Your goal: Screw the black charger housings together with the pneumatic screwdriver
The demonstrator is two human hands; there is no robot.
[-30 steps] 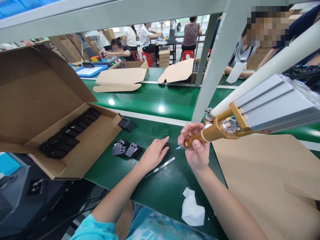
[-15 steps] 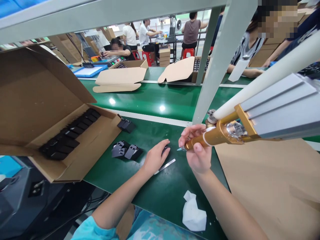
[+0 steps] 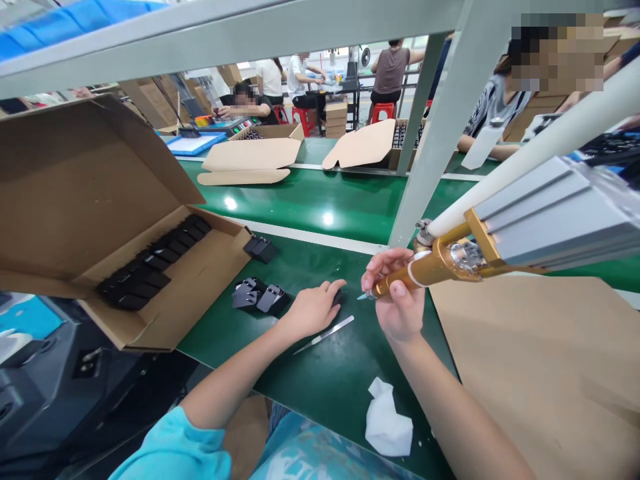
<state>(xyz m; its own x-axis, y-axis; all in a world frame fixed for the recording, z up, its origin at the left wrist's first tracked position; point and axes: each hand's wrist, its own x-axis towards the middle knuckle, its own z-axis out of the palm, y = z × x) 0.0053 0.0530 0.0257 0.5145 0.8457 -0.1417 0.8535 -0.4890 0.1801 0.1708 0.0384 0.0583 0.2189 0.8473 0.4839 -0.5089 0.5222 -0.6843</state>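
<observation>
The right hand (image 3: 399,297) curls around a gold-coloured dispenser (image 3: 440,263), its thin tip (image 3: 363,297) towards nine o'clock. The left hand (image 3: 311,309), half-open, partly covers a black part (image 3: 339,297) at its two o'clock; grip unclear. A slip might jab those fingers.

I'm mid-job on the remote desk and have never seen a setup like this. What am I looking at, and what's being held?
No robot here: these are a person's bare hands, seen by one head-worn camera looking forward and down. The right hand grips a gold-coloured tool, its pale tip pointing toward the left hand. The left fingers are at a small dark piece, mostly hidden, so I can't tell whether it's held. On the green worktop lie a thin metal tool, a crumpled white tissue and some black parts. The open cardboard box contains more.
</observation>
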